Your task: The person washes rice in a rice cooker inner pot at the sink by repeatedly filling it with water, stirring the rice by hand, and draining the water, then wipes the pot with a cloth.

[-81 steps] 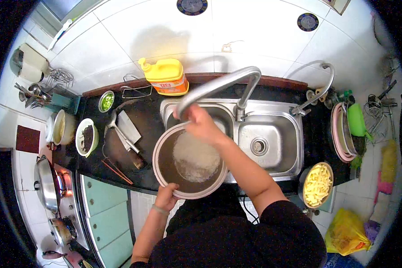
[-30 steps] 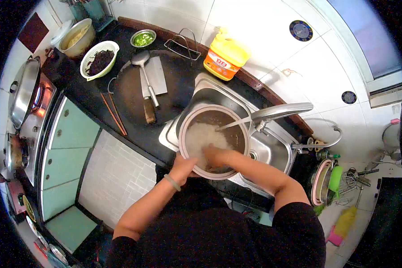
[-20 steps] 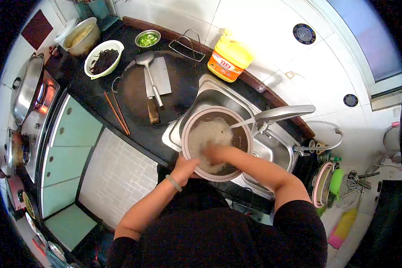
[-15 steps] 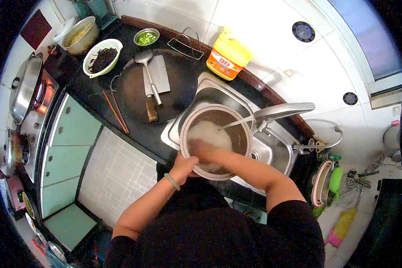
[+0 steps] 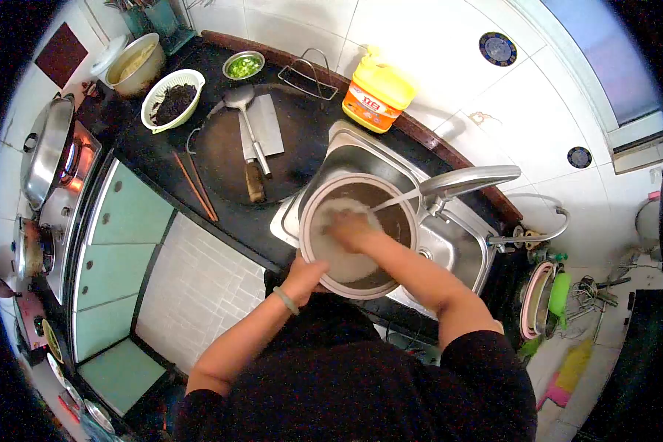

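Observation:
A round pot (image 5: 410,214) with a pale rim is held over the left sink basin (image 5: 352,151). At its near left side, my left hand (image 5: 306,276) grips the rim, thumb on top and fingers out of sight underneath. White grains that look like rice (image 5: 353,265) cover the pot's bottom. My right hand (image 5: 352,230) reaches down into the grains; its fingers are blurred and partly buried. From the faucet (image 5: 468,179), a thin stream of water (image 5: 396,200) runs into the pot, just beyond my right hand.
On the counter left of the sink, a cleaver (image 5: 262,131) and a metal spatula (image 5: 240,99) lie on a round dark board (image 5: 217,158). Behind stand a basket of dark food (image 5: 172,104), a bowl of chopped greens (image 5: 243,66) and a yellow jug (image 5: 377,90). A burner flame (image 5: 71,157) burns far left.
My right hand has moved away from me through the grains, from the pot's near side toward its middle. The left hand keeps its hold on the rim, and the water still runs.

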`<state>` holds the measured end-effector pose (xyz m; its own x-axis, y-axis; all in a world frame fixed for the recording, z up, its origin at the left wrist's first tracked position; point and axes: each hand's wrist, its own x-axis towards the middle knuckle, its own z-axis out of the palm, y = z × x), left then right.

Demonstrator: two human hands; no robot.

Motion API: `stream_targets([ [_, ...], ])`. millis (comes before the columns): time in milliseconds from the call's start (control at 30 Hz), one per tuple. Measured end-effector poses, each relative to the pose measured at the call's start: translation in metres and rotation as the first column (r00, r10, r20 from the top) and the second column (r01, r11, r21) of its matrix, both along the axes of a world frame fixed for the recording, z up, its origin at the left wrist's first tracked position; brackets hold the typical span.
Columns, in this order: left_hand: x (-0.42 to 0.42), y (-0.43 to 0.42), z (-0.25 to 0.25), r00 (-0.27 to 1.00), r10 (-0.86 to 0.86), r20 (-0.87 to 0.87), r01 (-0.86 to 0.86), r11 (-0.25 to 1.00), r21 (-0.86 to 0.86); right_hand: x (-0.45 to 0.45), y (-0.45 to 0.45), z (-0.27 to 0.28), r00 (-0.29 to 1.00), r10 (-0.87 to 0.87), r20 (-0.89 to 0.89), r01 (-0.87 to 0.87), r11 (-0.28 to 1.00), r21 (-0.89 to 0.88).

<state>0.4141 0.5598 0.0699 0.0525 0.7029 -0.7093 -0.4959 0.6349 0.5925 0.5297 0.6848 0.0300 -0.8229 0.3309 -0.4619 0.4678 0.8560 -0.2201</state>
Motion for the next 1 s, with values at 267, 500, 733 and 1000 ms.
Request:
stream_targets([
  [267, -0.004, 0.003, 0.01, 0.997, -0.071, -0.026, 0.07, 0.997, -0.02, -0.009, -0.032, -0.019, 0.883, -0.452, 0.125, 0.445, 0.724, -0.527],
  [500, 0.008, -0.002, 0.0, 0.976, 0.167, -0.138, -0.157, 0.984, 0.081, 0.024, 0.007, -0.007, 0.946, 0.079, 0.313, -0.024, 0.984, -0.177],
  [733, 0.003, -0.002, 0.012, 0.989, 0.083, -0.123, -0.075, 0.995, 0.07, -0.015, -0.013, -0.026, 0.94, -0.304, -0.153, 0.27, 0.94, -0.21],
  [1000, 0.001, 0.001, 0.003, 0.981, 0.078, -0.176, -0.072, 0.997, 0.04, 0.014, -0.035, -0.033, 0.943, -0.129, 0.308, 0.241, 0.901, -0.362],
])
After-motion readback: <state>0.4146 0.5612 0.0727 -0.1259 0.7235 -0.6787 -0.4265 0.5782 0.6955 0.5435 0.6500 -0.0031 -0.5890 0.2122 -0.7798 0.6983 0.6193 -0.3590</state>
